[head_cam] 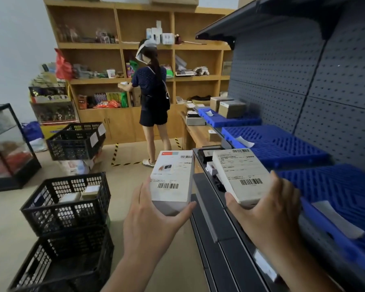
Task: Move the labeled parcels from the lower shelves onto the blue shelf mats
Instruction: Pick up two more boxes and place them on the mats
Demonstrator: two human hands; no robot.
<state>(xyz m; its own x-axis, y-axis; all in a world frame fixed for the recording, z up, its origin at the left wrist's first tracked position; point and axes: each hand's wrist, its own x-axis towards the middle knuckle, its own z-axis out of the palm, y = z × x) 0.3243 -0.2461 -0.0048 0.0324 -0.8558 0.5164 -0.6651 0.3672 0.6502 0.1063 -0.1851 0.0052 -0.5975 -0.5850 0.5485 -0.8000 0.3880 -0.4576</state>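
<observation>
Labeled parcels, white box (171,178) gripped in left hand (150,220), second parcel (241,175) clasped by right hand (270,209) fingers (282,186)

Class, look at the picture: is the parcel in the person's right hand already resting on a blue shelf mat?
No. The right hand holds its parcel in the air, short of the nearest blue shelf mat.

Even, soft indoor light; edges bend, perhaps slightly blurred.

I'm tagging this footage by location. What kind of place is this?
Probably a small stockroom or parcel-sorting room. Each hand, left hand and right hand, holds a barcode-labelled parcel beside a pegboard rack with blue shelf mats; black crates and goods-filled wooden shelves stand nearby.
</observation>
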